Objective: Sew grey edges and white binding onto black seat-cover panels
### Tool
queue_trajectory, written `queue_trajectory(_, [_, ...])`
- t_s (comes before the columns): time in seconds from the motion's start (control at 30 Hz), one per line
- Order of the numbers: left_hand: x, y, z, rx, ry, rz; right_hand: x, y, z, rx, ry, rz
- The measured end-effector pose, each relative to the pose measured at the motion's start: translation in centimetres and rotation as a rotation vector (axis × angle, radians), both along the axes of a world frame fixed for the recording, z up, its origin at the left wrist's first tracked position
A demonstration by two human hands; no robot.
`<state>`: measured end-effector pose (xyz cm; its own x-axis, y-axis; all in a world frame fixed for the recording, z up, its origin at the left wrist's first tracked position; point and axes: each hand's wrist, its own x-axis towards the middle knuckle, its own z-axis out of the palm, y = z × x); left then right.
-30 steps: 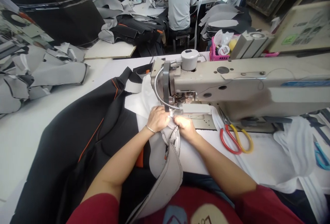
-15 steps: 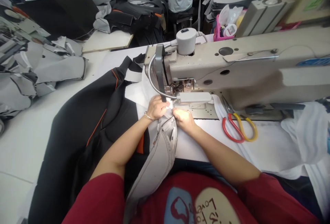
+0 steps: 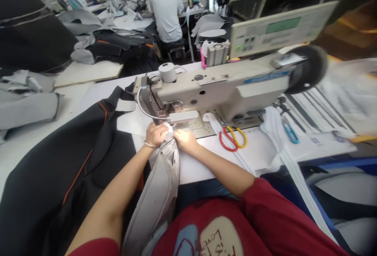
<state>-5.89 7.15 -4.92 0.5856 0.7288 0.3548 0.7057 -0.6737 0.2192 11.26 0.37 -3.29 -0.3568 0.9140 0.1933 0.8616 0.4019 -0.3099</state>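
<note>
Close to the needle area of a sewing machine (image 3: pixel 218 85), my left hand (image 3: pixel 156 133) is closed on light grey fabric (image 3: pixel 153 187). My right hand (image 3: pixel 185 139) pinches the same piece from the other side, its fingertips near those of the left. From there the grey piece hangs down over the table edge toward my lap. A large black fabric piece (image 3: pixel 64 158) with orange trim lies left of my left arm. Bright light falls on the fingertips, and the exact fold they hold is hard to make out.
Red-and-yellow-handled scissors (image 3: pixel 232 138) lie right of my right hand. White zipper tape (image 3: pixel 282 150) drapes over the table's front edge. Blue-handled snips (image 3: pixel 291 131) and several long metal tools lie farther right. A person (image 3: pixel 166 10) sits beyond the machine, near stacked grey pieces.
My view has swung right and up, showing the machine's control panel, its handwheel and more of the room. Both hands keep hold of the grey fabric at the same spot by the needle.
</note>
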Motion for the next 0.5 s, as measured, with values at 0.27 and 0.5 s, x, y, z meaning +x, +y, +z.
queue_trajectory(0.27, [1.9,-3.5,4.8,-0.250,-0.139,0.023,10.7,-10.9,6.2,-0.238,-0.407,-0.232])
queue_trajectory(0.5, [9.3,-12.2,14.4,-1.073,-0.246,-0.204,15.4,-11.5,3.4,-0.419,-0.004,-0.257])
